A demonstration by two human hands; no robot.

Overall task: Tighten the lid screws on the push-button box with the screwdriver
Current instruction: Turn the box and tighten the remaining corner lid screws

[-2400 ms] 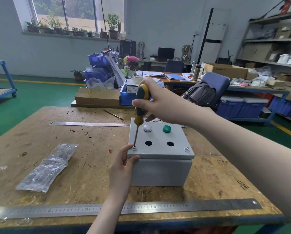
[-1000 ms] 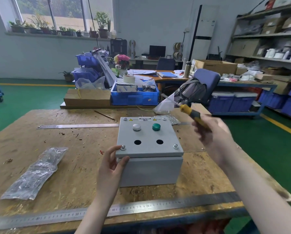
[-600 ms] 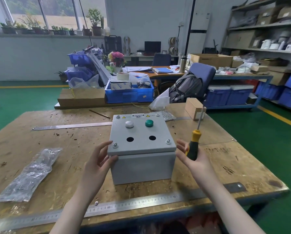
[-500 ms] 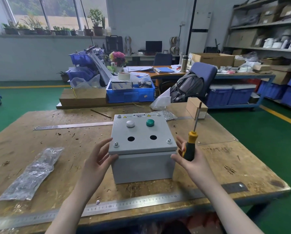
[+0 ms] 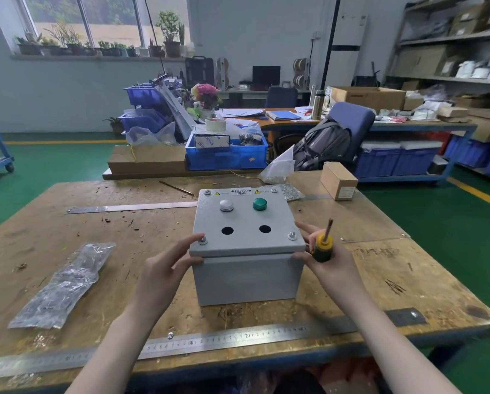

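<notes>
wooden bench carries the push-button box between both hands; left hand fingers, spread, touch its lid corner; right hand grips the screwdriver, fingertips seemingly touching the box.

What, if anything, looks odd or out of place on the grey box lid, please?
Two holes in the lid sit empty below the white button and green button, so it looks unfinished; otherwise nothing stands out.

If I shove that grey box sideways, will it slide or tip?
Probably slides: the push-button box sits flat, wider than tall. Its metal-looking walls suggest stiffness and some weight. The rough wooden table may drag, so push low, where the left hand touches it.
</notes>
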